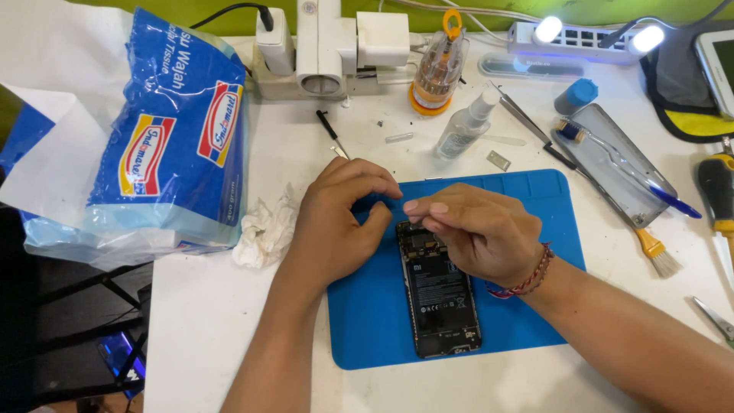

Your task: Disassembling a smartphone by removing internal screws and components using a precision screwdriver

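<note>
Opened phone (pixel 441 302), back cover off, black battery and circuit board bare, lying lengthwise on the blue mat (pixel 367 329) near the front-middle of the tabletop (pixel 206 321). Right hand (pixel 478 233) curled over the phone's top end, thumb and forefinger pinched together just above the board, perhaps on something tiny; too small to tell what. Left hand (pixel 340 222) beside it on the mat, loosely curled, fingertips bent toward the same top corner, grasping nothing visible. Likely risks: a minute screw or part slipping from the pinch and bouncing off the mat onto the cluttered white surface; a fingertip pressing on the exposed board or tugging a ribbon connector; the unbraced phone sliding on the mat. Further out: crumpled tissue (pixel 264 229) left of the mat, blue tissue pack (pixel 172 138) at the left edge, spray bottle (pixel 462 126) and tweezers (pixel 527 122) toward the back, brush (pixel 650 245) at the right, all within elbow reach and easily knocked.
</note>
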